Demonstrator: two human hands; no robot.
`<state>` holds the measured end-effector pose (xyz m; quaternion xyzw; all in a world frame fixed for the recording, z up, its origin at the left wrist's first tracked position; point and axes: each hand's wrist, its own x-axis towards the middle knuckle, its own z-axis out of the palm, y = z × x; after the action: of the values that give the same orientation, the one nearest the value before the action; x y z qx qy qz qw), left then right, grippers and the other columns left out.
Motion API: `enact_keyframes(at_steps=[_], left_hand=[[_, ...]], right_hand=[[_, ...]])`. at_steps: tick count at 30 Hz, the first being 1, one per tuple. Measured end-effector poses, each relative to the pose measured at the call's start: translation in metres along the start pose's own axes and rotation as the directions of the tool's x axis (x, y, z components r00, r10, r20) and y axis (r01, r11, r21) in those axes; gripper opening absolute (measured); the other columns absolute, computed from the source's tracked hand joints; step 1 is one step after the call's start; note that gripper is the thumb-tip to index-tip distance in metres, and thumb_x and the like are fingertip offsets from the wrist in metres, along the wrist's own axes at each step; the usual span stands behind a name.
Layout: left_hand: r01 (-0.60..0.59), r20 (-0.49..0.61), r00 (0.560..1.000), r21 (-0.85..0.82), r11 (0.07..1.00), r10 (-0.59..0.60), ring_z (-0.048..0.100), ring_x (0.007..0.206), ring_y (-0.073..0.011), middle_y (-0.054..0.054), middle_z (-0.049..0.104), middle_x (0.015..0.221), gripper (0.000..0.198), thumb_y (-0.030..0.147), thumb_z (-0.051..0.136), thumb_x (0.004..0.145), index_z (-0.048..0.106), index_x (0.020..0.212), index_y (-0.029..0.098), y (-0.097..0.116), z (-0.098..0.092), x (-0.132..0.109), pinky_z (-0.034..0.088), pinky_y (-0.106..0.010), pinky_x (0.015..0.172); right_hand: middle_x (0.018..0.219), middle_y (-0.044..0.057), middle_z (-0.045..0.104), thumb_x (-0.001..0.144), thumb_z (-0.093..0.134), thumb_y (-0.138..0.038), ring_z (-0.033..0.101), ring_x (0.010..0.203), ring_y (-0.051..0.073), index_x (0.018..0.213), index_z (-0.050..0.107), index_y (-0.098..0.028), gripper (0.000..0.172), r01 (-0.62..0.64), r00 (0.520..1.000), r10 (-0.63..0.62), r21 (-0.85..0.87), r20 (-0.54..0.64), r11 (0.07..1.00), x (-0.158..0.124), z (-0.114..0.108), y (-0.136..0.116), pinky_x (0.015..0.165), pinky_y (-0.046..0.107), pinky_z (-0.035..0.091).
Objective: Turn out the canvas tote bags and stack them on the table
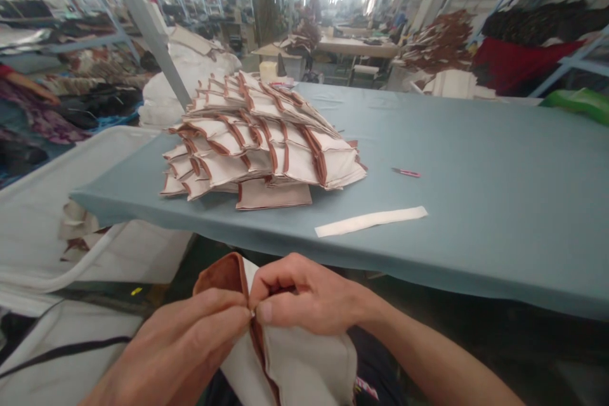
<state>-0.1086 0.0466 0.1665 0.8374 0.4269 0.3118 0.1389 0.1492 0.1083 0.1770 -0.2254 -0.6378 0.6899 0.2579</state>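
A cream fabric piece with brown edging and a brown inner side [309, 361] is held in front of my body, below the table edge. My left hand [190, 336] pinches it along the brown edge. Right against those fingertips, my right hand [299, 295] pinches the same edge from the other side. A tiny pale spot shows between the fingertips, too small to make out. On the table, a large heap of similar cream and brown pieces [295, 165] lies beyond my hands. A cream strip [371, 221] and small pink-handled thread snips [406, 172] rest to its right.
The table [476, 203] has a blue-green cover. At the left stand a white-framed cart [95, 171] and a slanting metal post [147, 25]. Green material [578, 104] sits at the far right edge. Another person's arm [31, 85] shows at the far left.
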Motion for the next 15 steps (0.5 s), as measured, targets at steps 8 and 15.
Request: enact_keyframes(at_steps=[8,15], left_hand=[[-0.054,0.046,0.997,-0.152,0.987,0.062,0.083,0.085,-0.0136,0.004,0.086,0.099,0.017,0.028,0.061,0.114,0.076,0.114,0.035,0.004,0.002,0.017,0.063,-0.015,0.085],[0.247,0.299,0.933,-0.133,0.960,-0.199,0.077,0.072,-0.0136,0.006,0.082,0.085,0.029,0.041,0.051,0.114,0.074,0.100,0.029,0.011,-0.014,0.023,0.060,-0.015,0.069]], right_hand=[[0.065,-0.009,0.050,0.084,0.063,-0.019,0.041,0.057,0.008,0.077,0.062,-0.020,0.007,0.107,0.986,-0.134,-0.237,-0.103,0.966,-0.003,0.005,0.009,0.056,0.020,0.035],[0.066,-0.003,0.064,0.085,0.061,-0.019,0.053,0.058,0.013,0.077,0.064,-0.022,0.009,0.151,0.942,-0.323,-0.748,-0.089,0.647,-0.009,0.013,0.002,0.057,0.028,0.032]])
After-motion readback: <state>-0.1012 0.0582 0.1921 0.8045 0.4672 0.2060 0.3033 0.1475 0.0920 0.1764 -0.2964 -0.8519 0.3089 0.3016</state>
